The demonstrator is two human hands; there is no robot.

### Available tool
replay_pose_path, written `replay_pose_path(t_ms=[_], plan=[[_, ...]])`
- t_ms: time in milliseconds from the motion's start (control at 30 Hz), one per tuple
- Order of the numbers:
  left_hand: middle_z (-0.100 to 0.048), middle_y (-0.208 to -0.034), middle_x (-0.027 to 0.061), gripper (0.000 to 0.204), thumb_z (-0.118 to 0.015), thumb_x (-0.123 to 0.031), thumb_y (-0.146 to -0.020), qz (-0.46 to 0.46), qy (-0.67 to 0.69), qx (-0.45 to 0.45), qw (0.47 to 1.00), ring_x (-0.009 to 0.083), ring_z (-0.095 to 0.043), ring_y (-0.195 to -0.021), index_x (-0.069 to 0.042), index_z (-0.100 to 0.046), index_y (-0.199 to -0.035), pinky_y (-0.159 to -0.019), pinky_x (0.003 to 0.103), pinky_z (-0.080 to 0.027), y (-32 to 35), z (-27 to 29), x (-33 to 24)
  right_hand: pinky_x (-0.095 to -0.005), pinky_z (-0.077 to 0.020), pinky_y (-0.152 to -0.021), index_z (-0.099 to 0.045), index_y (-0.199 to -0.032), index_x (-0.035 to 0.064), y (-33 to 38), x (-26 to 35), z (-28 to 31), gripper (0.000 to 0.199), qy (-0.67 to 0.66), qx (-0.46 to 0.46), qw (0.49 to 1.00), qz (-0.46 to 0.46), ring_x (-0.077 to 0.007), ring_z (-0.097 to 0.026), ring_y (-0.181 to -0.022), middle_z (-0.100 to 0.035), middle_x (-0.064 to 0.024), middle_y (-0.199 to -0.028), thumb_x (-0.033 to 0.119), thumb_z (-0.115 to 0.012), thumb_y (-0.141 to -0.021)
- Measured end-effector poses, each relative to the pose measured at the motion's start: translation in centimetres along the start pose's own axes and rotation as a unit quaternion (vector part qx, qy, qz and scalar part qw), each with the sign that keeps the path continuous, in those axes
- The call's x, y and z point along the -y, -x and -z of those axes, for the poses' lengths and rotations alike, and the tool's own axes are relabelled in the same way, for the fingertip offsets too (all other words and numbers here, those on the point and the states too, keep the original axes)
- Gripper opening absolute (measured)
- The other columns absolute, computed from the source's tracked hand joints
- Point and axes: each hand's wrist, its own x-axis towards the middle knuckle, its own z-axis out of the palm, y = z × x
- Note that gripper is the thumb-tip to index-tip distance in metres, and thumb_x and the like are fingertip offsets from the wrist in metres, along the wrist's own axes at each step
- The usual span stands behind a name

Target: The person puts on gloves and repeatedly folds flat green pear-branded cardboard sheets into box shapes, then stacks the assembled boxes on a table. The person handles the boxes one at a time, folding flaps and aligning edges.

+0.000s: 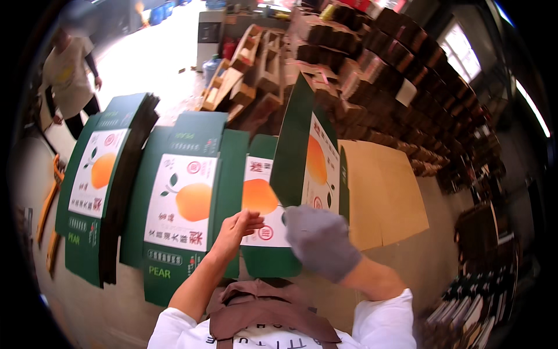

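Note:
In front of me is a green carton (296,139) printed with orange pears on white panels. One of its panels stands up at a slant while another part lies low beside it. My right hand (321,239), in a grey glove, is closed at the near lower edge of the raised panel; its fingertips are hidden. Bare and with fingers stretched out, my left hand (239,228) hovers over or rests on the carton's low part; I cannot tell whether it touches. To the left lies a flat pear carton (174,136), partly beside my left forearm.
A thick stack of flat green cartons (110,232) stands at far left. Brown cardboard (381,192) lies to the right. Wooden pallets (247,52) lean beyond the cartons, near tall piles of bundled cardboard (395,64). Another person (70,70) stands at upper left.

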Motion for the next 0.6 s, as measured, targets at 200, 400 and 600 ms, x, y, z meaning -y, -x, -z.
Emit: replay_pose_path(t_ms=[200,400,600], plan=[[-0.07,-0.091,0.0063,0.047,-0.065,-0.047,-0.093,0.229,0.141,-0.032,0.963,0.0168,-0.068,-0.076,-0.002,-0.063,-0.105,-0.068,0.029,-0.055,0.2,11.4,3.1,-0.0362,-0.0519,-0.055,-0.057,-0.093,0.0062,-3.7,11.5,-16.3,0.014,-0.029,0.11,0.993,0.032,-0.0242,-0.066,-0.065,-0.062,-0.0104,-0.078,0.017,-0.059,-0.084],[-0.066,-0.076,0.004,0.017,-0.072,-0.016,-0.086,0.221,0.004,-0.146,0.964,0.0116,-0.062,-0.065,-0.001,-0.067,-0.092,-0.055,0.026,-0.049,2.6,15.8,7.2,-0.0455,-0.0537,-0.078,-0.058,-0.119,0.008,-6.8,11.6,-16.2,0.041,-0.323,0.433,0.837,0.089,-0.0389,-0.068,-0.085,-0.068,-0.0198,-0.103,0.041,-0.05,-0.096],[-0.065,-0.073,0.0046,0.015,-0.063,-0.011,-0.091,0.133,-0.222,-0.112,0.959,0.008,-0.057,-0.068,0.003,-0.065,-0.095,-0.062,0.029,-0.049,4.6,12.7,4.5,-0.0398,-0.0501,-0.091,-0.06,-0.123,0.0074,-16.0,-11.7,-29.9,0.043,-0.281,0.201,0.925,-0.159,-0.0355,-0.066,-0.101,-0.068,-0.0193,-0.11,0.039,-0.052,-0.095]])
